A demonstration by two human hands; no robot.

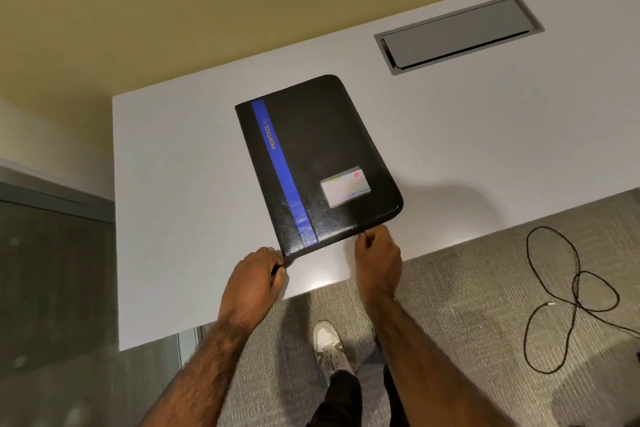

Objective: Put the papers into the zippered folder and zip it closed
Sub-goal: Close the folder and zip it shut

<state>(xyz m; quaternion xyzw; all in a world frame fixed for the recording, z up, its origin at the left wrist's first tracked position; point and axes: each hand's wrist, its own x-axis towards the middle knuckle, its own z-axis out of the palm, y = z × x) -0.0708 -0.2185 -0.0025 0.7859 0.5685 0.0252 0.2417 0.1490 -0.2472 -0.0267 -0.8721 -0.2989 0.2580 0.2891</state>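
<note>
A black zippered folder (322, 149) with a blue stripe and a small card window lies closed, cover up, on the white table (180, 191). My left hand (258, 276) pinches the folder's near left corner. My right hand (377, 258) is closed at the near edge of the folder, fingertips pinched on what looks like the zipper pull, though the pull itself is too small to make out. No papers are in sight.
A grey cable hatch (457, 33) is set into the table at the back right. A black cable (571, 295) loops on the carpet to the right. My shoe (327, 345) stands below the table's near edge.
</note>
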